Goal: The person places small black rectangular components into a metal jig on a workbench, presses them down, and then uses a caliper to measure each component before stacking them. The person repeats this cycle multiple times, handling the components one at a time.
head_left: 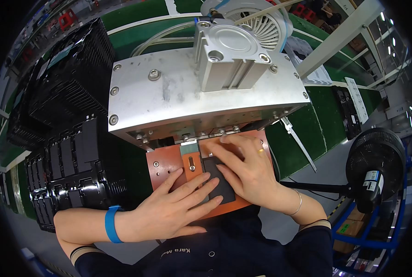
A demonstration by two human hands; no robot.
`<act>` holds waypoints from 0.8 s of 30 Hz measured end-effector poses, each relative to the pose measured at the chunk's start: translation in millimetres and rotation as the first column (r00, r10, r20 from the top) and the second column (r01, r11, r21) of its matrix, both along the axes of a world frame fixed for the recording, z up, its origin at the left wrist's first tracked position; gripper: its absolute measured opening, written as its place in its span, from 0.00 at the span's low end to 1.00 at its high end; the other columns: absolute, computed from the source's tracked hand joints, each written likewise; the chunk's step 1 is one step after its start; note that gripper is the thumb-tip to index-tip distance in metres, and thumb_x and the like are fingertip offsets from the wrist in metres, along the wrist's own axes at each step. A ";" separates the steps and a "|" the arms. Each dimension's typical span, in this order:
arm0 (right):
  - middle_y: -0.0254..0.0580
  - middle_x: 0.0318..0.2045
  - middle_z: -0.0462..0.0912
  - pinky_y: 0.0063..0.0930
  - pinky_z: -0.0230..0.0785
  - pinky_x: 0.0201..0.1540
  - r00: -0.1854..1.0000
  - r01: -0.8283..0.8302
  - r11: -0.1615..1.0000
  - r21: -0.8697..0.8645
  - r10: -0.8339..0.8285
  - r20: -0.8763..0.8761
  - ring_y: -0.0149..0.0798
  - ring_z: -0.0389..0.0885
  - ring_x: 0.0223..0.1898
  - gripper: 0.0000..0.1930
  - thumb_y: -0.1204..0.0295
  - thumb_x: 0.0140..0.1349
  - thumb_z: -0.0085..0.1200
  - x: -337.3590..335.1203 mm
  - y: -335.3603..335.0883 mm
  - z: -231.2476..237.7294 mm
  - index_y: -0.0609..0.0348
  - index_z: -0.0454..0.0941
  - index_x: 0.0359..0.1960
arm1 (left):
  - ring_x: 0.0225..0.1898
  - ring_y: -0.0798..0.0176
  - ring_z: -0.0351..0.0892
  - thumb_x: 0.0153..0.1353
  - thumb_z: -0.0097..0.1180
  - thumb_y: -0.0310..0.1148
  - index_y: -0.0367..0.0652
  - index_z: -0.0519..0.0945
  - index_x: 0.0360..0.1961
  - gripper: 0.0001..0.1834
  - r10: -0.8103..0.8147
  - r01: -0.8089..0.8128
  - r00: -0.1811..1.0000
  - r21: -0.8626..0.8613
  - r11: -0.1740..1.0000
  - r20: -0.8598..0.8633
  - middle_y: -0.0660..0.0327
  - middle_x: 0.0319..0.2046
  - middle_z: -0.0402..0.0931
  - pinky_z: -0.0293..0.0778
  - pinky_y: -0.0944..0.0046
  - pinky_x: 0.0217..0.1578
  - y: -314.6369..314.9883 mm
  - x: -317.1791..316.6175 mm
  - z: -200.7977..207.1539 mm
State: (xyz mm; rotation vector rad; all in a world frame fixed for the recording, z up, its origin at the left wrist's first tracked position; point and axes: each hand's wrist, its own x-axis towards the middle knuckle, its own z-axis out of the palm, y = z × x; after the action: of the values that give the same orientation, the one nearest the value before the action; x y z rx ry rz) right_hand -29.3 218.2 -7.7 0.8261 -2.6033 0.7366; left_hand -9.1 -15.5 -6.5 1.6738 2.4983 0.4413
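Note:
A flat dark grey rectangular piece (226, 191) lies on the reddish-orange base plate (167, 159) of a fixture, beside an orange slotted block (186, 162). My left hand (176, 203) lies across from the left with its fingers spread, the fingertips resting on the dark piece. Over its right side arches my right hand (250, 171). The right thumb is at the piece's edge, while the bent, parted fingers reach its far end under the press. Above stands the silver press (178, 92), topped by a square metal air cylinder (233, 55). The right fingertips' exact contact is partly hidden.
Black ribbed trays (72, 83) are stacked at the left, and a tray with dark flat pieces (72, 161) sits nearer. A caliper (298, 143) lies on the green table right of the press. A black fan (372, 161) stands at the right; a white fan (263, 30) is behind.

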 end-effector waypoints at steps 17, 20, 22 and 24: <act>0.51 0.51 0.80 0.37 0.77 0.52 0.983 -0.185 0.977 0.103 0.185 0.008 0.51 0.79 0.55 0.19 0.65 0.53 0.67 18.1 16.4 -4.8 0.63 0.81 0.44 | 0.71 0.40 0.52 0.55 0.54 0.69 0.47 0.69 0.65 0.45 0.097 -0.104 0.987 0.051 0.993 0.131 0.52 0.69 0.58 0.43 0.34 0.67 -3.9 -21.0 -2.3; 0.50 0.50 0.80 0.36 0.79 0.50 0.980 -0.198 0.974 0.113 0.199 0.005 0.51 0.80 0.54 0.19 0.65 0.53 0.67 13.7 16.9 -1.9 0.63 0.82 0.44 | 0.70 0.40 0.52 0.56 0.53 0.68 0.47 0.70 0.64 0.44 0.097 -0.105 0.987 0.058 0.993 0.132 0.53 0.69 0.59 0.42 0.34 0.68 -3.9 -22.3 -3.4; 0.50 0.50 0.80 0.36 0.80 0.49 0.980 -0.198 0.973 0.120 0.198 0.012 0.51 0.81 0.53 0.19 0.65 0.52 0.67 13.8 17.2 -2.1 0.63 0.82 0.43 | 0.70 0.41 0.52 0.56 0.52 0.68 0.47 0.71 0.64 0.43 0.096 -0.104 0.987 0.060 0.993 0.128 0.53 0.69 0.59 0.42 0.34 0.68 -3.5 -22.4 -4.5; 0.50 0.49 0.81 0.37 0.80 0.49 0.978 -0.207 0.971 0.118 0.205 0.026 0.51 0.81 0.53 0.19 0.64 0.52 0.67 13.1 17.7 -2.0 0.62 0.82 0.43 | 0.70 0.41 0.53 0.57 0.52 0.68 0.48 0.72 0.63 0.42 0.102 -0.111 0.987 0.063 0.992 0.126 0.53 0.68 0.60 0.43 0.34 0.68 -3.8 -21.4 -5.8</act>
State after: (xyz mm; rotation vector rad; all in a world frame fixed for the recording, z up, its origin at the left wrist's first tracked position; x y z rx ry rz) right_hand -16.2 235.9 -9.7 1.1447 -2.6214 0.6457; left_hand -30.5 -19.3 -12.3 1.4910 2.5176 0.6284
